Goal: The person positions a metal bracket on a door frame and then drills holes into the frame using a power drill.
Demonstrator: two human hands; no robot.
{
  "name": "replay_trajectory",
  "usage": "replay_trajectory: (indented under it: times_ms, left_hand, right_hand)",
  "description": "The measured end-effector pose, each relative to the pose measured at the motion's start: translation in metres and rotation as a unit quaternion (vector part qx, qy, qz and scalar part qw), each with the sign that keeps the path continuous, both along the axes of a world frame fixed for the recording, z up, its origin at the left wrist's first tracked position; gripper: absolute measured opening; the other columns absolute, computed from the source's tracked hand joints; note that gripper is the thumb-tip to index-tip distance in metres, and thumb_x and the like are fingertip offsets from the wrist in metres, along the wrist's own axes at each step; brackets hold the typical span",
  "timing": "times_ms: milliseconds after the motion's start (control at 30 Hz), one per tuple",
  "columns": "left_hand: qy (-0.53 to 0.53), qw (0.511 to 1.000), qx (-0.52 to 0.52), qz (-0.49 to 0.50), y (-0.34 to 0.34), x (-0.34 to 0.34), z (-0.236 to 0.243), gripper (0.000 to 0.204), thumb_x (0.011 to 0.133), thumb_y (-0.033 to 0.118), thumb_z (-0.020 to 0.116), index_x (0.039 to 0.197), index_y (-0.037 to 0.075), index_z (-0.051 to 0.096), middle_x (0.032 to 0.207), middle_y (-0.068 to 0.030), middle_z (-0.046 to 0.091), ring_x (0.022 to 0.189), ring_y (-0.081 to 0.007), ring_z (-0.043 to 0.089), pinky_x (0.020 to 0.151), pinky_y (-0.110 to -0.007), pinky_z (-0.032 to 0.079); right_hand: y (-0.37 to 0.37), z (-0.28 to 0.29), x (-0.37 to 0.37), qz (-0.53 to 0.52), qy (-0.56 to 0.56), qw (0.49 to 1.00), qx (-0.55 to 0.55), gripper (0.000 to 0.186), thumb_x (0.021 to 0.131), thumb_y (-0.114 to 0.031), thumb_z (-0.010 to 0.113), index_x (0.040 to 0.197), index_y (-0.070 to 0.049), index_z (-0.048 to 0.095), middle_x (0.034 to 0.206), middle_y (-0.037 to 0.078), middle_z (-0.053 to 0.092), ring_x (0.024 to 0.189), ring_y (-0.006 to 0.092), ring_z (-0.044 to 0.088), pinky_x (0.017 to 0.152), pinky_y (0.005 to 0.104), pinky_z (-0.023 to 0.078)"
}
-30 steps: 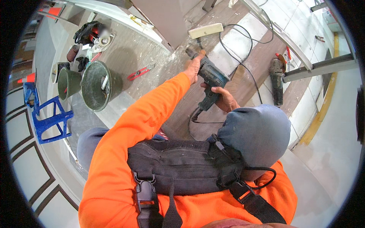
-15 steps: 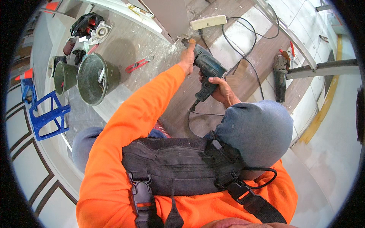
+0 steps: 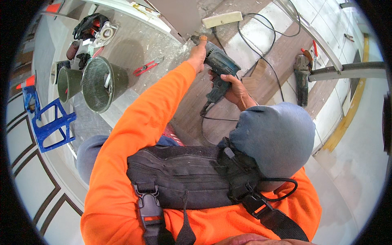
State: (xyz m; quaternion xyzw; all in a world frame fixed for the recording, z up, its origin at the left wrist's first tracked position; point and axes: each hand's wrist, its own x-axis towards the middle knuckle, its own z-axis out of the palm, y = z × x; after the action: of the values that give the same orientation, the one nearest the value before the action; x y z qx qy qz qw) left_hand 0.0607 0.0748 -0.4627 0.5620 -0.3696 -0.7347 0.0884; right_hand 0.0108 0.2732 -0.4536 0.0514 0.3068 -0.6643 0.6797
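Note:
My left hand [image 3: 197, 55] grips the front of a dusty dark blue-grey power drill [image 3: 220, 61], close to its chuck. My right hand [image 3: 234, 90] is closed round the drill's rear handle, thumb on top, with the cord leaving below. The drill's front is at the whitish, chipped floor beside a grey-brown panel [image 3: 181, 16]; whether it touches is unclear. A white power strip [image 3: 221, 19] with black cables lies just beyond. A red cutter [image 3: 146, 67] rests on the plank floor left of my left hand.
Green buckets [image 3: 102, 85], a black bag [image 3: 87, 26] and a blue plastic frame [image 3: 53, 124] sit at the left. An angle grinder [image 3: 301, 81], small pliers [image 3: 348, 37] and metal rails [image 3: 347, 72] are at the right, on white tiles. My raised knee [image 3: 271, 141] is below the drill.
Both hands and the drill have moved forward and slightly left, toward the panel's lower corner, over the last second. The grip on the drill looks the same.

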Motion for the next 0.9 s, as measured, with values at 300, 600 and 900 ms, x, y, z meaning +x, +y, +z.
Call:
replay_trajectory:
  times_ms: [300, 600, 900]
  left_hand:
    - [-0.086, 0.994, -0.036, 0.053, -0.012, 0.007, -0.007, 0.088, 0.088, 0.063, 0.067, 0.133, -0.011, 0.055, 0.136, -0.0228, 0.060, 0.121, -0.0311, 0.058, 0.100, -0.045, 0.045]
    - [-0.092, 0.995, -0.036, 0.016, 0.003, -0.002, 0.028, 0.088, 0.091, 0.062, 0.066, 0.140, -0.008, 0.047, 0.143, -0.0187, 0.054, 0.126, -0.0275, 0.054, 0.104, -0.043, 0.042]
    - [-0.109, 0.991, -0.067, 0.025, 0.010, -0.008, 0.029, 0.092, 0.087, 0.067, 0.065, 0.131, -0.014, 0.054, 0.132, -0.0249, 0.060, 0.116, -0.0310, 0.058, 0.096, -0.044, 0.046]
  right_hand:
    - [-0.012, -0.009, 0.023, -0.003, -0.058, 0.998, 0.011, 0.032, 0.095, -0.020, 0.069, 0.118, 0.000, 0.062, 0.108, 0.013, 0.071, 0.107, 0.0306, 0.068, 0.100, 0.0450, 0.055]
    - [-0.009, -0.007, 0.014, -0.016, -0.039, 0.999, 0.034, 0.026, 0.094, -0.016, 0.069, 0.113, -0.001, 0.061, 0.101, 0.011, 0.070, 0.103, 0.0292, 0.069, 0.098, 0.0444, 0.057]
    - [-0.006, -0.007, 0.011, -0.028, -0.048, 0.998, 0.027, 0.023, 0.095, -0.016, 0.068, 0.111, 0.000, 0.060, 0.095, 0.010, 0.068, 0.098, 0.0265, 0.069, 0.098, 0.0447, 0.057]
